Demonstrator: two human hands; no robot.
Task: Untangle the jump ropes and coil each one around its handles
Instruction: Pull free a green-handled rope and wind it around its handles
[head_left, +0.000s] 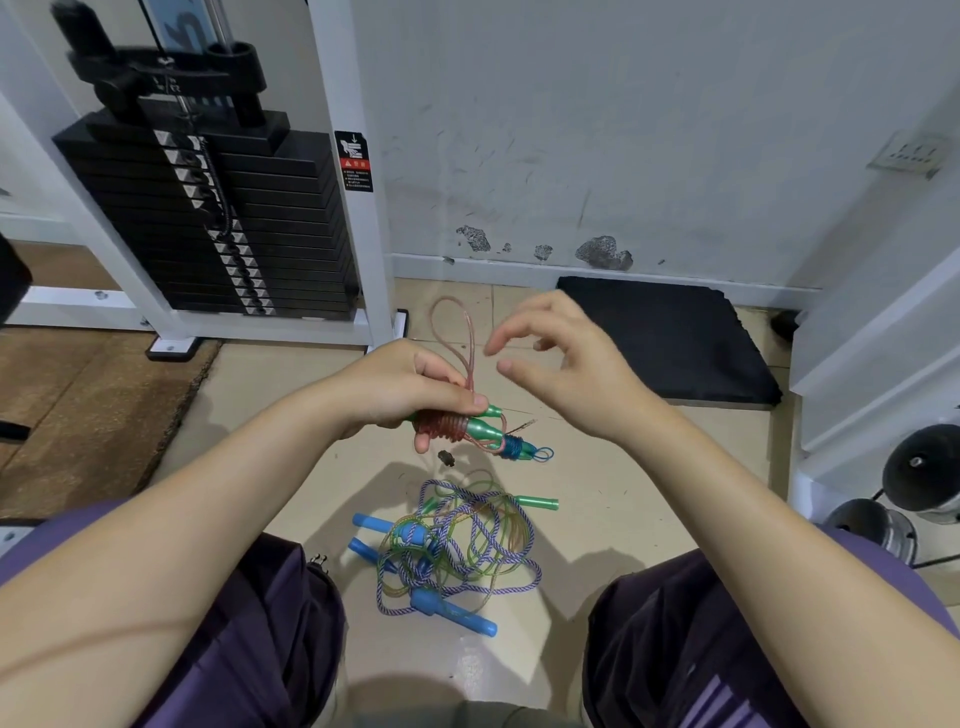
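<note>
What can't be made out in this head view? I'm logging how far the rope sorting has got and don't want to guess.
- Green handles: their rear ends are hidden inside the left hand.
- Tangled pile: the ropes overlap, so which cord joins which blue handle is unclear, as is the rope count.
- Small dark object on the floor: too small to identify.
- Warning label: text too small to read.

Both forearms reach forward, converging above my knees. My left hand grips the green handles, fingers curled round them, thumb on top. My right hand hovers just right of the handles, fingers loosely curved, holding nothing.
</note>
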